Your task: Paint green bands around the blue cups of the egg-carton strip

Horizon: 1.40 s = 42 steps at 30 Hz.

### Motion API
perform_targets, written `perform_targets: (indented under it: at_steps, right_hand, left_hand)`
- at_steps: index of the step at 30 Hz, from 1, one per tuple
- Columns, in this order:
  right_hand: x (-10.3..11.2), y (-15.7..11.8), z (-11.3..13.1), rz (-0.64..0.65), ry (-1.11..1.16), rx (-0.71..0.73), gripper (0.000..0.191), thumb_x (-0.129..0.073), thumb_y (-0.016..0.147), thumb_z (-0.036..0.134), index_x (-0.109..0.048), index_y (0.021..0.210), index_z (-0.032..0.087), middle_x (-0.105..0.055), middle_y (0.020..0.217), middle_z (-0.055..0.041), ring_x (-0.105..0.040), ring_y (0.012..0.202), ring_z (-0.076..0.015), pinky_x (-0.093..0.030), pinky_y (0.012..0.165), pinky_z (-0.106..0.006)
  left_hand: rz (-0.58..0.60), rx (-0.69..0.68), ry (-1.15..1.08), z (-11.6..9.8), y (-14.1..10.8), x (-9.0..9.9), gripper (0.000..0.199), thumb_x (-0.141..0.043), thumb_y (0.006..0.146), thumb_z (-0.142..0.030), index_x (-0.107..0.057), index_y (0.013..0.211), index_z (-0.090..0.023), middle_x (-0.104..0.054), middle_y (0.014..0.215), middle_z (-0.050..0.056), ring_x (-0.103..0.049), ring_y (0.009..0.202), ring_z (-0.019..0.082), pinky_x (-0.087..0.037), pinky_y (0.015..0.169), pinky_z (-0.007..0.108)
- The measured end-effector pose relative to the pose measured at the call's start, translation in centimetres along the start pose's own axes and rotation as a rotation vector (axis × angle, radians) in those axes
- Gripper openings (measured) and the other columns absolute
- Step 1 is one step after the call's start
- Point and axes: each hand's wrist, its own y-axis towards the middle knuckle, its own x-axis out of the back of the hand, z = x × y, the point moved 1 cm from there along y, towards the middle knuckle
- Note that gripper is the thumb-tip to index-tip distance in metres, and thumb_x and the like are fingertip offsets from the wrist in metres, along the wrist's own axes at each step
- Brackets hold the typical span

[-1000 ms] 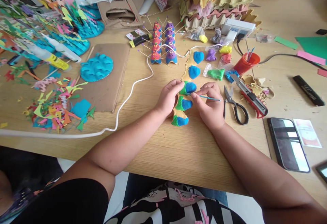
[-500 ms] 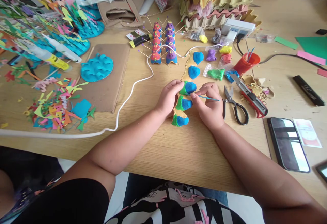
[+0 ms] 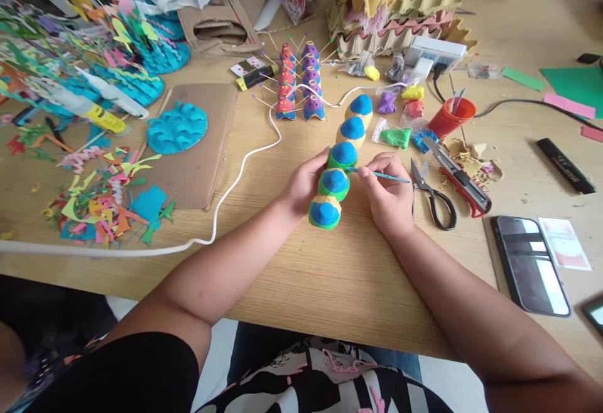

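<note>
My left hand [image 3: 308, 181] is closed on the left side of an egg-carton strip [image 3: 345, 132], its fingertips partly hidden behind the strip. The cups have blue clay on top, and the nearer ones carry green clay round their lower sides. In a pinch, my right hand [image 3: 390, 190] holds a thin blue modelling stick [image 3: 384, 176], whose tip touches the green clay on the middle cup. Beyond the strip, finished egg-carton figures [image 3: 286, 83] in red and purple stand with pins stuck in them. Packets of clay, including a green one [image 3: 394, 135], lie to the right of the strip.
Scissors [image 3: 436, 196] and a red utility knife [image 3: 464, 184] lie just right of my right hand. A white cable [image 3: 245, 168] crosses the table. Paper scraps [image 3: 108, 203] and cardboard [image 3: 198, 155] lie left; a red cup [image 3: 452, 118] and phone [image 3: 532, 265] are right.
The egg-carton strip has been turned in my left hand, so its domed blue tops now face up towards me. The stick stays at the middle cup in my right hand.
</note>
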Motion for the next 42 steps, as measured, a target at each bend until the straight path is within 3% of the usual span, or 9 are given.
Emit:
perform_targets:
  at_steps: [7, 10, 15, 21, 26, 32, 38, 42]
  right_hand:
    - [-0.2, 0.0, 0.3, 0.005, -0.076, 0.054, 0.034, -0.083, 0.094, 0.059, -0.076, 0.083, 0.027, -0.064, 0.088, -0.001, -0.064, 0.093, -0.0201, -0.053, 0.092, -0.041]
    - [-0.1, 0.0, 0.4, 0.008, -0.102, 0.039, 0.033, -0.083, 0.094, 0.057, -0.076, 0.084, 0.027, -0.065, 0.089, -0.0014, -0.064, 0.094, -0.0206, -0.054, 0.093, -0.042]
    - [-0.1, -0.1, 0.2, 0.041, -0.051, 0.063, 0.032, -0.08, 0.096, 0.056, -0.074, 0.084, 0.027, -0.065, 0.091, -0.0015, -0.064, 0.094, -0.0204, -0.053, 0.093, -0.042]
    - [0.0, 0.0, 0.3, 0.031, -0.132, 0.064, 0.029, -0.082, 0.096, 0.053, -0.074, 0.084, 0.027, -0.065, 0.089, -0.0016, -0.064, 0.093, -0.0209, -0.055, 0.091, -0.042]
    - [-0.1, -0.1, 0.3, 0.026, -0.123, 0.084, 0.026, -0.083, 0.096, 0.05, -0.075, 0.085, 0.028, -0.065, 0.091, -0.0012, -0.064, 0.094, -0.0204, -0.054, 0.092, -0.042]
    - [-0.2, -0.1, 0.1, 0.033, -0.079, 0.055, 0.032, -0.082, 0.095, 0.054, -0.072, 0.082, 0.027, -0.066, 0.091, -0.0011, -0.064, 0.094, -0.0204, -0.053, 0.092, -0.042]
    - [-0.1, 0.1, 0.4, 0.03, -0.106, 0.034, 0.035, -0.081, 0.095, 0.058, -0.071, 0.081, 0.027, -0.066, 0.088, -0.001, -0.063, 0.092, -0.0204, -0.053, 0.091, -0.041]
    - [-0.3, 0.1, 0.2, 0.027, 0.115, -0.114, 0.041, -0.083, 0.09, 0.062, -0.066, 0.082, 0.027, -0.062, 0.088, 0.0002, -0.058, 0.087, -0.0184, -0.052, 0.088, -0.038]
  left_hand:
    - [-0.029, 0.068, -0.082, -0.2, -0.3, -0.3, 0.045, -0.049, 0.113, -0.047, -0.057, 0.079, -0.02, -0.055, 0.053, -0.003, -0.052, 0.041, 0.01, -0.039, 0.045, 0.021]
    - [0.021, 0.117, -0.04, -0.2, 0.0, 0.2, 0.049, -0.045, 0.113, -0.054, -0.061, 0.081, -0.021, -0.057, 0.053, -0.002, -0.056, 0.041, 0.014, -0.04, 0.044, 0.023]
    - [0.082, 0.072, -0.032, -0.1, 0.4, 0.9, 0.049, -0.04, 0.115, -0.048, -0.064, 0.082, -0.021, -0.06, 0.056, 0.0, -0.061, 0.044, 0.016, -0.046, 0.044, 0.025]
    - [0.088, 0.169, -0.045, 0.0, 0.5, 1.0, 0.051, -0.047, 0.111, -0.059, -0.065, 0.082, -0.021, -0.058, 0.053, -0.001, -0.058, 0.042, 0.016, -0.041, 0.042, 0.025]
    - [0.108, 0.173, -0.083, -0.1, 0.5, 1.0, 0.048, -0.051, 0.109, -0.057, -0.063, 0.079, -0.021, -0.055, 0.052, -0.002, -0.057, 0.04, 0.015, -0.036, 0.041, 0.023]
    - [0.114, 0.227, -0.076, -0.4, 0.4, 1.2, 0.056, -0.037, 0.113, -0.057, -0.058, 0.076, -0.021, -0.052, 0.05, -0.001, -0.053, 0.035, 0.015, -0.032, 0.036, 0.023]
    - [0.137, 0.274, -0.099, -0.4, 0.4, 1.2, 0.052, -0.046, 0.11, -0.059, -0.058, 0.078, -0.021, -0.05, 0.05, -0.003, -0.05, 0.035, 0.013, -0.032, 0.038, 0.022]
    - [0.087, 0.261, -0.123, -0.6, 0.1, 0.7, 0.058, -0.036, 0.114, -0.058, -0.057, 0.075, -0.021, -0.052, 0.051, -0.001, -0.051, 0.036, 0.012, -0.03, 0.038, 0.022]
